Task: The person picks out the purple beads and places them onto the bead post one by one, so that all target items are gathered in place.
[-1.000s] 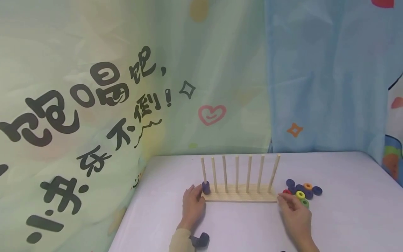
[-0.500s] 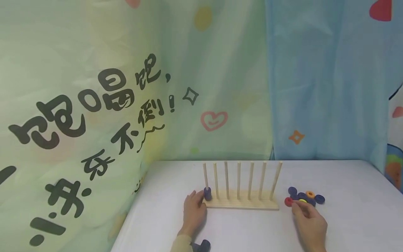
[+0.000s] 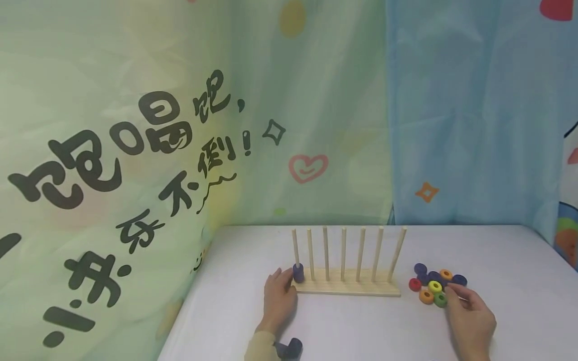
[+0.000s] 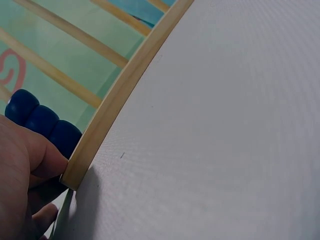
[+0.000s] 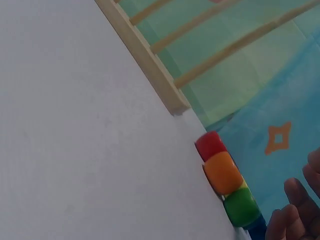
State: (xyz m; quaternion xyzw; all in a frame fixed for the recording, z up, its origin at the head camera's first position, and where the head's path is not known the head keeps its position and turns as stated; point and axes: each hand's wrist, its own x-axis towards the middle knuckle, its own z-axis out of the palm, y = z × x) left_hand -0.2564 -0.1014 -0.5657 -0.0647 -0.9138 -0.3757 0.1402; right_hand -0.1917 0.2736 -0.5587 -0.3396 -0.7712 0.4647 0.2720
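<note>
A pale wooden peg rack (image 3: 352,288) stands on the table, with several upright pegs. Its leftmost peg carries a stack of dark blue beads (image 3: 298,273), which the left wrist view shows as three rounded beads (image 4: 42,120). My left hand (image 3: 278,301) holds the rack's left end, its thumb (image 4: 50,160) against the base's corner. My right hand (image 3: 471,318) is at the right side of a loose bead cluster, fingertips close to the green bead (image 3: 440,300) and a blue bead (image 3: 459,280). No bead shows between its fingers (image 5: 295,192).
The cluster also has a red bead (image 3: 415,285), a yellow bead (image 3: 435,287), orange beads (image 3: 426,297) and more blue ones, right of the rack. A dark strap piece (image 3: 291,347) sits at the left wrist. Printed curtains (image 3: 316,100) hang behind the white table (image 3: 361,331).
My right hand has moved right, from the rack's right end across the bead cluster to its far side, uncovering the front orange and green beads. The left hand stays at the rack's left end.
</note>
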